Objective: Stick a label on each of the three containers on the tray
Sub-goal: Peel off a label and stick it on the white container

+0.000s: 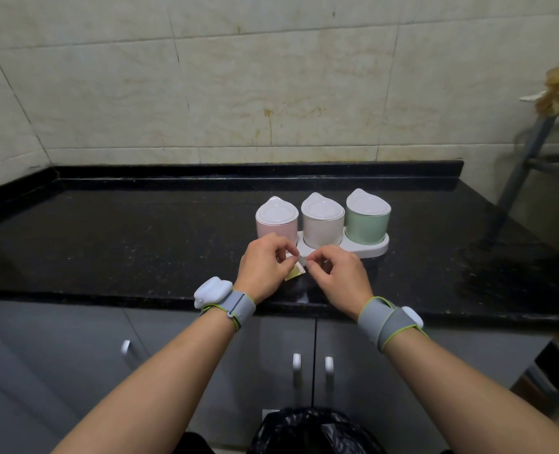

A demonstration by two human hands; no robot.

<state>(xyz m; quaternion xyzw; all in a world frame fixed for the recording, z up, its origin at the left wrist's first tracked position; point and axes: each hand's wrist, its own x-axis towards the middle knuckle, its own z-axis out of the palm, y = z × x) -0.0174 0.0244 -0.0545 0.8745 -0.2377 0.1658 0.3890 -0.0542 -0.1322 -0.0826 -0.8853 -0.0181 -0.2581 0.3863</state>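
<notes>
Below the counter's front edge sits a black bin bag (307,430) before grey cupboard doors (284,348). Over the black counter (124,244), the left hand (265,267) and right hand (337,276) each pinch a small label sheet (295,271) between them, grips closed on it. Just beyond, a white tray (375,249) holds a pink container (276,221), a white container (322,222) and a green container (367,217) in a row.

Three containers (322,221) side by side in a tray (375,249) on the counter (124,244), wall behind, both hands (263,265) just before the tray, cabinet doors (271,355) below, bin bag (314,430) beneath
</notes>
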